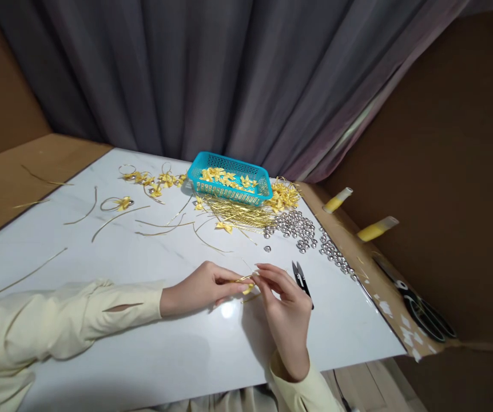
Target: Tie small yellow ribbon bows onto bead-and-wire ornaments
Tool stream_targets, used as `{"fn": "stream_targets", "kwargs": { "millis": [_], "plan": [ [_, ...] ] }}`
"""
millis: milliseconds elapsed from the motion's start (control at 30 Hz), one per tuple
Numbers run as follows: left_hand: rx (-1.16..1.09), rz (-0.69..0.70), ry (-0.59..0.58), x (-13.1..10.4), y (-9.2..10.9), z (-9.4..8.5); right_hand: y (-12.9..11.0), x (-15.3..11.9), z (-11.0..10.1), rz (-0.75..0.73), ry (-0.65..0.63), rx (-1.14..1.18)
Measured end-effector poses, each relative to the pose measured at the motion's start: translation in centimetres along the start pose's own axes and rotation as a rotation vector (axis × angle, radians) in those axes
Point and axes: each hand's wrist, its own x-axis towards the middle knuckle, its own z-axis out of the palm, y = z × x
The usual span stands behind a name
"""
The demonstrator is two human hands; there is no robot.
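Note:
Both hands meet above the white tabletop, near its middle. My left hand is closed, its fingertips pinching a small yellow ribbon flower with thin gold cord. From the right, my right hand pinches at the same cord beside the flower, thumb and index finger together. A loose cord end shows below the flower. Just right of my right hand lie small black thread snips, blades pointing away. The fingertips partly hide the flower.
Behind the hands stands a blue basket holding yellow flowers. Gold cords and silver beads lie before it. Finished-looking flower loops are at the back left. Large scissors and two yellow tubes are at right.

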Motion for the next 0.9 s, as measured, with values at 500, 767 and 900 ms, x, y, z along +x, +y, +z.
{"fn": "stream_targets", "kwargs": {
  "millis": [500, 767, 900],
  "plan": [
    [0.099, 0.369, -0.023, -0.22, 0.32, -0.35, -0.17, -0.24, 0.42, -0.251, 0.016, -0.252],
    [0.063, 0.376, -0.100, -0.58, 0.13, -0.45, -0.07, -0.27, 0.34, -0.135, 0.083, -0.115],
    [0.056, 0.273, -0.086, -0.47, 0.04, -0.36, -0.15, -0.37, 0.54, -0.091, 0.124, -0.092]
  ]
}}
